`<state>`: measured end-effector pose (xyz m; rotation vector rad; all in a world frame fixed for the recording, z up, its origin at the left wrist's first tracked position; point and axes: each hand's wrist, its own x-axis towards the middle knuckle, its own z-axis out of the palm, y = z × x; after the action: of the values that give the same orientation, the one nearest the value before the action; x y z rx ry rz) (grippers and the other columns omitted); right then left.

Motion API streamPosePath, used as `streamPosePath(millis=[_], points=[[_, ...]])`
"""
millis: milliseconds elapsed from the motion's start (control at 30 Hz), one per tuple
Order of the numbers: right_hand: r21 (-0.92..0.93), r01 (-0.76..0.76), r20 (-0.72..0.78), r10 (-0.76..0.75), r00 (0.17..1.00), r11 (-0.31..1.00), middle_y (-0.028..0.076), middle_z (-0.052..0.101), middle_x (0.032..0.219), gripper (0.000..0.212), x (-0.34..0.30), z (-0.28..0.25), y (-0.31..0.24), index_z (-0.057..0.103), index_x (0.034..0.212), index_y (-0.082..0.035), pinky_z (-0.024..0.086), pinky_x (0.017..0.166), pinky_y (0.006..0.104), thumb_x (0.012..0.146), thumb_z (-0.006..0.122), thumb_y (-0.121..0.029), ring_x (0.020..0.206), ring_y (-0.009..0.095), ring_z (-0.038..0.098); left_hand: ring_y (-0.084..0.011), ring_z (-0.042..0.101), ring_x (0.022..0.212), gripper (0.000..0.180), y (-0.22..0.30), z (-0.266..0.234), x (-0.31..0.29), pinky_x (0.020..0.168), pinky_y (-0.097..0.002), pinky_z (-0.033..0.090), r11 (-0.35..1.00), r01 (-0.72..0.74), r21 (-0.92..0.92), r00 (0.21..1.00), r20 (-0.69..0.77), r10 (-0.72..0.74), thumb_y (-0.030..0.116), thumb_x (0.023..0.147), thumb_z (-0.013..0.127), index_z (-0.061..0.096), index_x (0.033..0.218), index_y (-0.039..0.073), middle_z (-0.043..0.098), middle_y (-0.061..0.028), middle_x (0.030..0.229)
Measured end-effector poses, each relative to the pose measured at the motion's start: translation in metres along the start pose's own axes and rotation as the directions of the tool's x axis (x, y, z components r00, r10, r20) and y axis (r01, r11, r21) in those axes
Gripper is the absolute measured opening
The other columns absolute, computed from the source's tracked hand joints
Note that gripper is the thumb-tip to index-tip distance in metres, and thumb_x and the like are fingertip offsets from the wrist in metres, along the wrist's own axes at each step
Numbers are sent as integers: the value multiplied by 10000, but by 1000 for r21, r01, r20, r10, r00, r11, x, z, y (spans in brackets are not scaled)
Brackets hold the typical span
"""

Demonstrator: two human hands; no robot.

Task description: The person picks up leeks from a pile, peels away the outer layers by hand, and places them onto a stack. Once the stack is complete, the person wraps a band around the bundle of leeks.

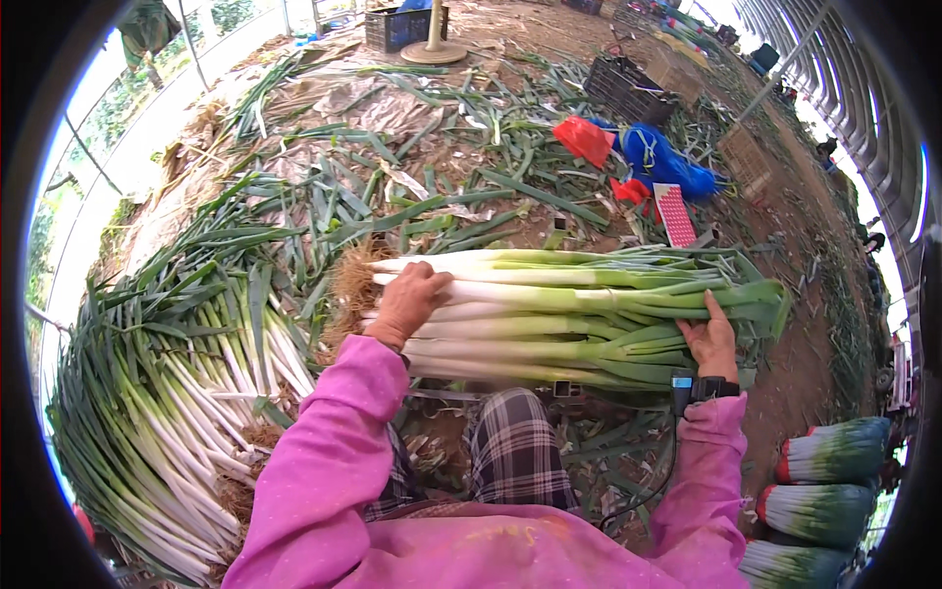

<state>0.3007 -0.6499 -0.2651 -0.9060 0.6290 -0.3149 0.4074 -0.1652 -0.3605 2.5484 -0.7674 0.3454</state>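
Littered ground (810, 339) | left hand (408, 302) curled over leeks (530, 326) | right hand (714, 342) spread on their leaves (760, 302)

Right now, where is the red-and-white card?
In the head view, the card is right of centre, just beyond the row of leeks and below the blue bundle.

Visible markings: a short line of yellow-orange lettering (515, 532) stands across the front of the pink top (422, 560) — its characters too faint to read with certainty. A red-and-white card (674, 214) carries rows of small printed marks — too fine to resolve. No other text is legible.
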Motion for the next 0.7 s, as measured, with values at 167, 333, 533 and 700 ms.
streamPosePath(millis=[167,333,533,700], points=[[-87,-26,78,33,996,996,109,577,1141,390,2,-32,-48,511,1211,-84,519,830,455,911,593,-320,1046,280,569,-266,564,924,260,-3,6,4,702,-399,515,989,123,87,992,31,-126,304,752,708,657,976,182,560,-60,909],[-401,69,70,-44,997,913,142,572,1133,428,-19,-96,-125,470,1280,-115,494,841,430,919,541,-334,1043,301,566,-269,559,940,272,-7,4,0,698,-403,515,995,91,32,995,-32,-90,306,750,707,629,954,144,558,-71,917],[-833,415,124,-607,785,366,152,591,1192,500,-10,-97,-200,484,1295,1,491,851,357,897,568,-289,1102,231,569,-278,572,901,208,-4,11,4,688,-398,518,992,101,72,992,-78,-96,243,742,704,639,886,108,559,-108,872],[-535,761,835,-366,411,-367,154,518,1320,447,-23,108,-13,493,1308,-40,334,1047,369,869,555,-98,1251,277,456,-279,574,890,239,-1,18,0,728,-385,504,985,138,101,990,-41,-135,261,739,707,652,928,125,572,-84,911]])
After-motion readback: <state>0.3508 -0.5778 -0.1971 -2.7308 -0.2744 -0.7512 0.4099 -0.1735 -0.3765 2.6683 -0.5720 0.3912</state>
